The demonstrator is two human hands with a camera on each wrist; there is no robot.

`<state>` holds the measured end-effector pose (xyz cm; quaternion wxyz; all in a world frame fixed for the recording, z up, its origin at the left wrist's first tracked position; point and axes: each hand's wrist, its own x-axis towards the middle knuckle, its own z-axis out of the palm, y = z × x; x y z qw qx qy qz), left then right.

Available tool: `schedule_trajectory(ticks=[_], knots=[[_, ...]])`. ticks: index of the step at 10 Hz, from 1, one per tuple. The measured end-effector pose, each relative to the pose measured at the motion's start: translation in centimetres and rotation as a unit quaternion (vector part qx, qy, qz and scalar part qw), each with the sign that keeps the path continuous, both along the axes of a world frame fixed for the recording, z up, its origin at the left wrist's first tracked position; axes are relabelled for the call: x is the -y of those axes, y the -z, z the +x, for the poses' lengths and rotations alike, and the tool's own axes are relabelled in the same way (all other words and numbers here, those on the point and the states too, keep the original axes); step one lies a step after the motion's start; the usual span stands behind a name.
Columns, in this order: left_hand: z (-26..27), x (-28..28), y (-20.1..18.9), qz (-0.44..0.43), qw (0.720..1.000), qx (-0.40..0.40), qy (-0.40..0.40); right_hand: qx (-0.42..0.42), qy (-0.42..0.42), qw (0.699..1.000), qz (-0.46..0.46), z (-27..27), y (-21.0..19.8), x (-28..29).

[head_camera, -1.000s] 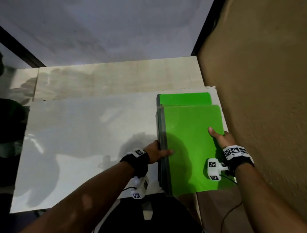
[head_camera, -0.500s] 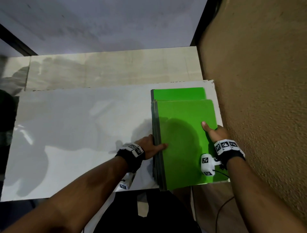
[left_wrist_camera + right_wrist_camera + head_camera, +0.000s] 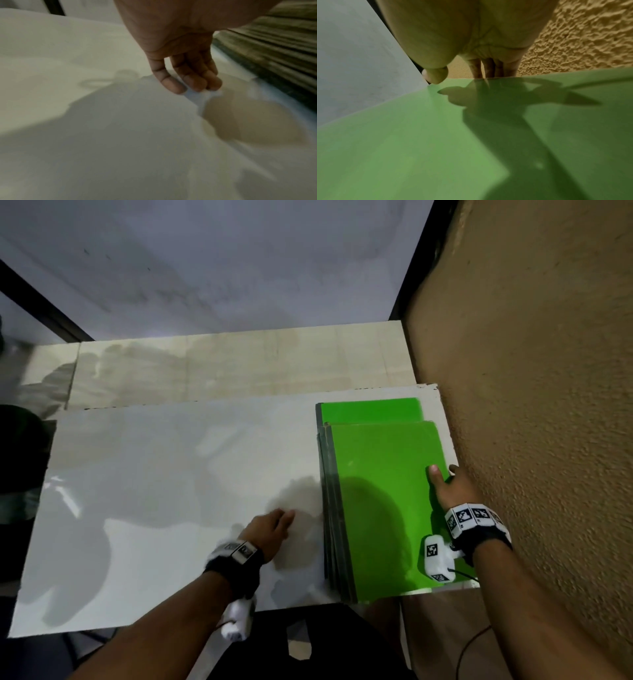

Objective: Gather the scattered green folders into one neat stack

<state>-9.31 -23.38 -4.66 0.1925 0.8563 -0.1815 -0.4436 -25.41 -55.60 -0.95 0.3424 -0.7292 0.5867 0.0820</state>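
Observation:
A stack of green folders (image 3: 383,501) lies at the right end of the white table (image 3: 154,491), with its dark spines facing left. One lower folder (image 3: 370,409) sticks out at the far end. My right hand (image 3: 448,487) holds the stack's right edge, thumb (image 3: 436,75) on the top green cover (image 3: 428,142) and fingers (image 3: 488,66) dropping behind the edge. My left hand (image 3: 274,525) is off the stack, a little to its left. Its loosely curled fingers (image 3: 188,81) hold nothing, their tips at the table surface beside the folder spines (image 3: 274,44).
A rough tan wall (image 3: 531,422) runs close along the right side of the stack. Beyond the white table lies a pale wooden surface (image 3: 239,364). The table's near edge (image 3: 171,621) is just in front of my body.
My left hand has let go of the stack's left edge and moved left onto the white table. My right hand stays at the right edge.

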Motion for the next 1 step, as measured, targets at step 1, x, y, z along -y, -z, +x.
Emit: schedule_trajectory(ticks=[1], knots=[[-0.99,-6.76,0.96,0.02,1.0,0.013,-0.004,-0.005,-0.013,1.0,-0.004,-0.28,0.12,-0.34]])
